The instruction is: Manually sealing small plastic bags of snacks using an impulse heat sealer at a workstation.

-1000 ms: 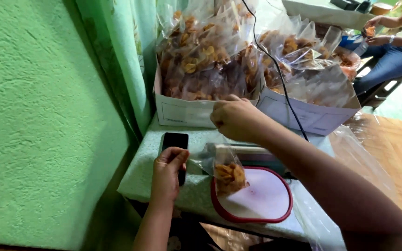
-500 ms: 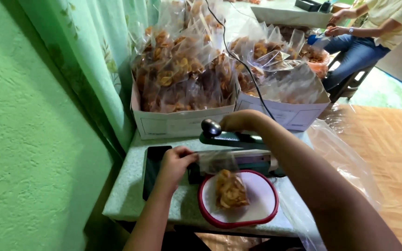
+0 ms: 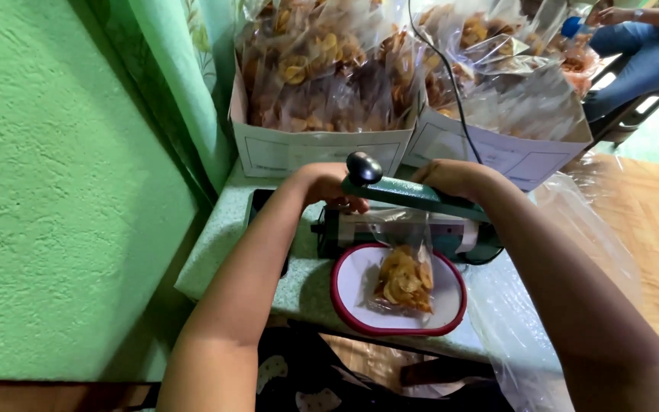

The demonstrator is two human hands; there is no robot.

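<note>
- My left hand (image 3: pixel 322 187) rested at the near end of the green sealer (image 3: pixel 413 221), fingers curled at the arm just below its black knob (image 3: pixel 364 168); I cannot tell whether they truly clenched it.
- My right hand (image 3: pixel 451 177) lay on top of the sealer's arm, farther along; how tightly it gripped was hidden.
- The clear bag of chips (image 3: pixel 404 278) lay on the white plate with a red rim (image 3: pixel 360 320), its open top tucked under the sealer's arm.
- A dark phone (image 3: pixel 257 206) sat on the table (image 3: pixel 215 259) beside my left forearm.
- Two boxes (image 3: pixel 299 152) of filled bags stood behind the sealer.
</note>
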